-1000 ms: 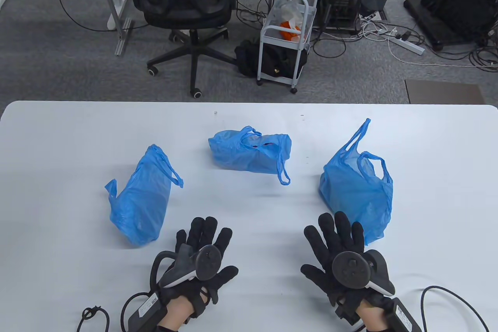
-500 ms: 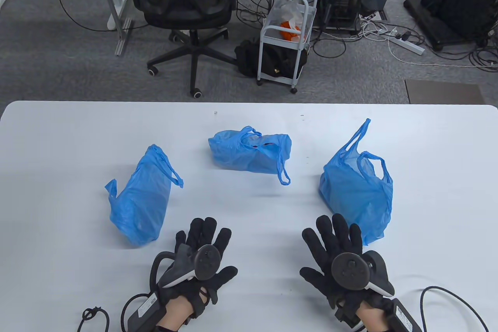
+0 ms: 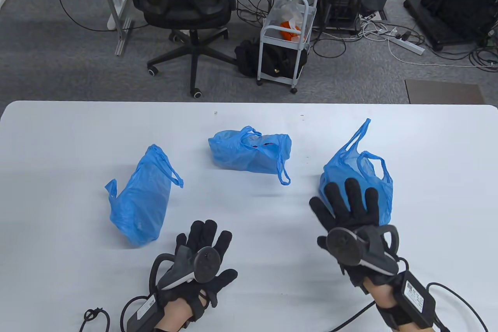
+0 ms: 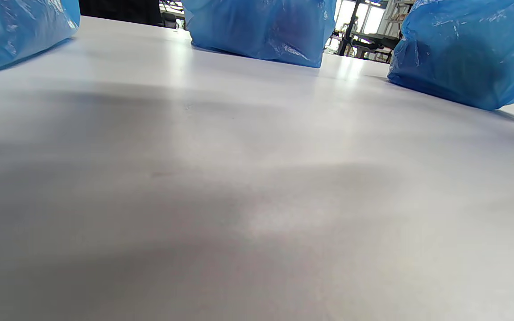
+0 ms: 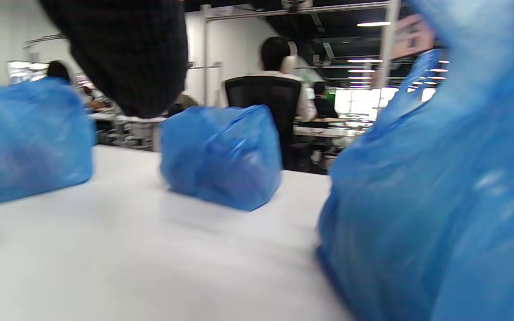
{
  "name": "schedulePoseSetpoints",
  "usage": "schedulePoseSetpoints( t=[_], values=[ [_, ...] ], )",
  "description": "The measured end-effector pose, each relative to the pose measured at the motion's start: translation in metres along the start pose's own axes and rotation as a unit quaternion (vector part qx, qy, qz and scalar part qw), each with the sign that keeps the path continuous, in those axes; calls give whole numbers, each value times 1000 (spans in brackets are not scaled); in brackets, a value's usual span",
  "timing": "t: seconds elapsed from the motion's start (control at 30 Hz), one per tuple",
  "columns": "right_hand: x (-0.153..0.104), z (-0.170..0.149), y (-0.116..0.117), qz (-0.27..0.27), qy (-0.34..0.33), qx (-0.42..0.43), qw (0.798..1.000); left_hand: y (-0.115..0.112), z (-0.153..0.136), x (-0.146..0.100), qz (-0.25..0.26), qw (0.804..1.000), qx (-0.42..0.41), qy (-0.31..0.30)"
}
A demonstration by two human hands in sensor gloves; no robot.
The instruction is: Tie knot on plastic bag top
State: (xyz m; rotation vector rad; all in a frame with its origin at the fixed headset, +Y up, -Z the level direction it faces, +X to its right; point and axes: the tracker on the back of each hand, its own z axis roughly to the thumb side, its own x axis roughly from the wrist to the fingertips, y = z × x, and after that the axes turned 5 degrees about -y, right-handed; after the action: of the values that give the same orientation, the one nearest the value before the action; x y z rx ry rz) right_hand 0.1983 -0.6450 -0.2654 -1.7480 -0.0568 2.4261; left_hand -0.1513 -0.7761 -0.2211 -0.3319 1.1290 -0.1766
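Note:
Three blue plastic bags sit on the white table (image 3: 58, 129): a left bag (image 3: 140, 195), a middle bag (image 3: 249, 151) lying on its side with loose handles, and a right bag (image 3: 356, 176) standing with its handles up. My right hand (image 3: 346, 203) is raised over the near side of the right bag, fingers spread and holding nothing; whether it touches the bag I cannot tell. The bag fills the right of the right wrist view (image 5: 440, 200). My left hand (image 3: 202, 238) lies flat and open on the table near the front, apart from the bags.
A black cable loop (image 3: 93, 314) lies at the table's front left edge. Beyond the far table edge stand an office chair (image 3: 183, 1) and a small white cart (image 3: 286, 32).
My right hand has lifted off the table and moved forward and slightly right, up to the right bag. My left hand has stayed put. The bags have not moved.

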Motion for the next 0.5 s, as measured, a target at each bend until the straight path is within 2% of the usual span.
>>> schedulePoseSetpoints(
  t=[0.07,0.1,0.13,0.17,0.2,0.27,0.33,0.4,0.5],
  values=[
    [21,-36,-14,-40,61,48,996,1,-2,-2,1,1000,-6,1],
    [26,-52,-13,-58,90,68,992,1,-2,-2,1,1000,-6,2],
    [30,-75,-5,-83,126,107,983,1,-3,-2,0,1000,-7,2],
    [32,-91,6,-85,149,140,975,0,-3,-3,-2,1000,-9,0],
    [30,-110,25,-86,175,188,963,0,-4,-3,-4,1000,-14,-2],
    [23,-134,63,-84,184,247,948,-1,-5,-4,-8,1000,-14,-1],
    [18,-147,91,-77,200,282,935,-3,-6,-3,-13,1000,-14,-1],
    [14,-158,98,-56,235,280,929,-5,-5,-1,-23,1000,-18,-1],
    [13,-163,102,-59,251,259,931,-5,-2,1,-25,999,-20,-9]
  ],
)
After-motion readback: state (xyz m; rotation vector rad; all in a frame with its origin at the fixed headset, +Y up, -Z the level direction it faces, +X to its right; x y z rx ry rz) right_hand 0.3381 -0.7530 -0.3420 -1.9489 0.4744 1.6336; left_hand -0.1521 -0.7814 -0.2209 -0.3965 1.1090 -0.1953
